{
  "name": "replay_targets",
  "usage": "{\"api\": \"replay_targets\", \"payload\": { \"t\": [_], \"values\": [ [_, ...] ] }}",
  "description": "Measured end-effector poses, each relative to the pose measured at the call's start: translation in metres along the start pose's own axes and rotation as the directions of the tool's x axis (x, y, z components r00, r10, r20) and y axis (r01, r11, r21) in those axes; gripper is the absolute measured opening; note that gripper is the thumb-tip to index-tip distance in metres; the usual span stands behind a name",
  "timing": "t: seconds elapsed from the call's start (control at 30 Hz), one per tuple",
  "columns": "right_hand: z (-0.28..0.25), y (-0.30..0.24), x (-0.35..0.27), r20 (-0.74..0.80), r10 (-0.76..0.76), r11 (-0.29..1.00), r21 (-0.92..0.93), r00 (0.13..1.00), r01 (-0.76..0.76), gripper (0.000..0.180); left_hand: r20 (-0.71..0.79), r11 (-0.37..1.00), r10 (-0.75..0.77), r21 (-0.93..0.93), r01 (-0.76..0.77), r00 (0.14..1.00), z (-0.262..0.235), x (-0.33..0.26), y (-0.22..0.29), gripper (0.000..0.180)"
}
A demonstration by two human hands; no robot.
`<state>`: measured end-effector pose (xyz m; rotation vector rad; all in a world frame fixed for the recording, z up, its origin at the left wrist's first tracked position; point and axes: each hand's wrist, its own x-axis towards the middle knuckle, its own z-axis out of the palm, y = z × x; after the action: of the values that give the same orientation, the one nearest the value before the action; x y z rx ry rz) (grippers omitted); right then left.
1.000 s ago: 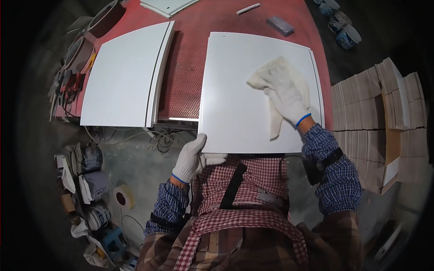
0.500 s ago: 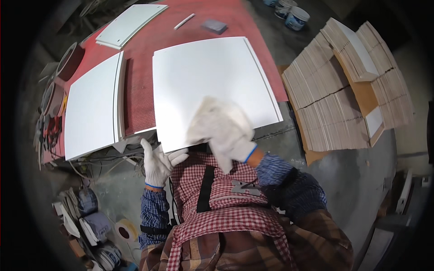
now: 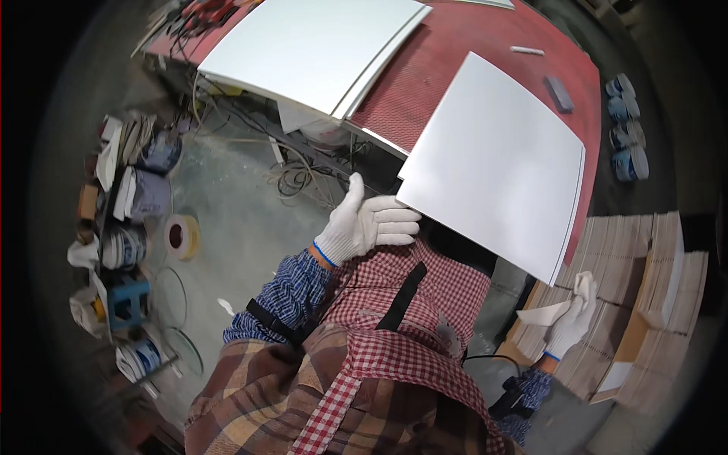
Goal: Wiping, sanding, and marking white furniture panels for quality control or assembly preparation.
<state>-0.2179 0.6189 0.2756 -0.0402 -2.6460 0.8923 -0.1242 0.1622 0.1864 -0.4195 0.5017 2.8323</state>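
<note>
Both my hands wear white knit gloves with blue cuffs. My left hand (image 3: pixel 370 222) is open, fingers stretched and palm turned up, beside the near left corner of a white panel (image 3: pixel 497 155). Whether the fingertips touch that corner I cannot tell. The panel lies on a red-covered table, its near edge jutting over the front; another panel's edge shows beneath it. Off the panel's right corner, my right hand (image 3: pixel 570 324) is closed on a pale cloth (image 3: pixel 542 313), above the cardboard stacks. Further left lies another stack of white panels (image 3: pixel 315 53).
On the red table (image 3: pixel 413 80) lie a white stick (image 3: pixel 527 51) and a grey block (image 3: pixel 559 95). Several buckets (image 3: pixel 629 163) stand beyond. Cardboard stacks (image 3: pixel 607 265) are at the right. Cables (image 3: pixel 299 180) hang under the table; a tape roll (image 3: pixel 182 236) and shelves are at the left.
My right hand has left the panel's surface and moved right with the cloth. My left hand has spread wider beside the panel's corner. The view has swung, shifting the table.
</note>
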Motion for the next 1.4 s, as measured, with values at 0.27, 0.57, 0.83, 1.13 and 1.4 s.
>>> {"api": "replay_targets", "payload": {
  "t": [0.27, 0.57, 0.83, 1.13, 1.4],
  "values": [
    [0.074, -0.079, 0.012, 0.31, -0.328, 0.939, 0.009, 0.892, 0.343, 0.049, 0.072, 0.98, 0.017, 0.197, -0.03, 0.997, 0.008, -0.003, -0.018, 0.045],
    [0.141, -0.191, 0.041, 0.656, -0.484, 0.804, 0.073, 0.578, 0.59, 0.052, 0.468, 0.851, 0.256, -0.524, 0.033, 0.846, -0.044, 0.052, -0.092, 0.044],
    [0.183, -0.265, 0.005, 0.668, -0.726, 0.45, 0.285, 0.16, 0.846, 0.06, 0.228, 0.764, 0.172, 0.583, -0.276, 0.958, -0.001, 0.041, -0.059, 0.025],
    [0.099, -0.22, 0.005, 0.516, -0.6, 0.787, 0.247, 0.611, 0.565, 0.047, 0.123, 0.961, 0.038, 0.268, -0.07, 0.992, 0.011, 0.022, -0.053, 0.042],
    [0.107, -0.121, -0.009, 0.461, -0.591, 0.774, 0.095, 0.662, 0.626, 0.05, -0.114, 0.978, 0.067, 0.206, -0.042, 0.991, 0.038, 0.031, -0.043, 0.037]
  ]
}}
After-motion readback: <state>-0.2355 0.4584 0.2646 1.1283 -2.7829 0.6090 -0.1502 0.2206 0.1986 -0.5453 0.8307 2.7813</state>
